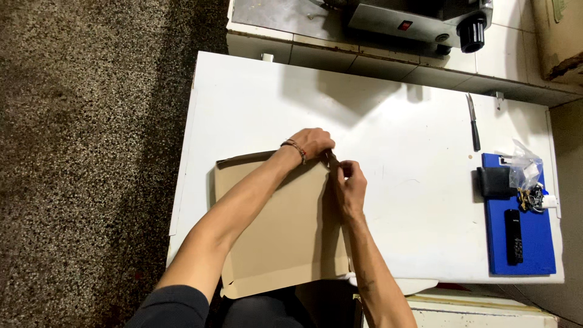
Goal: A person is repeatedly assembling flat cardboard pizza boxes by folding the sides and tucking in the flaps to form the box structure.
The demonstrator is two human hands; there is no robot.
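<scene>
I'm folding up the right side wall of the flat cardboard box [279, 225] on the white table [401, 121]. My right hand [351, 187] and left hand [313, 143] both pinch that flap at the far corner. Next, I judge, comes tucking it. The box's long axis runs away from me.

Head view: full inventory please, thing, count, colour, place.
cardboard box: 1, brown, flat-folded, near edge of table
table: 1, white, centre
knife: 1, dark handle, right side of table
blue board: 1, blue, right edge of table
remote: 1, black, on blue board
wallet: 1, black, top of blue board
plastic bag: 1, clear, top of blue board
machine: 1, grey metal, counter behind table
left hand: on box's far corner
right hand: pinching box's right flap
</scene>
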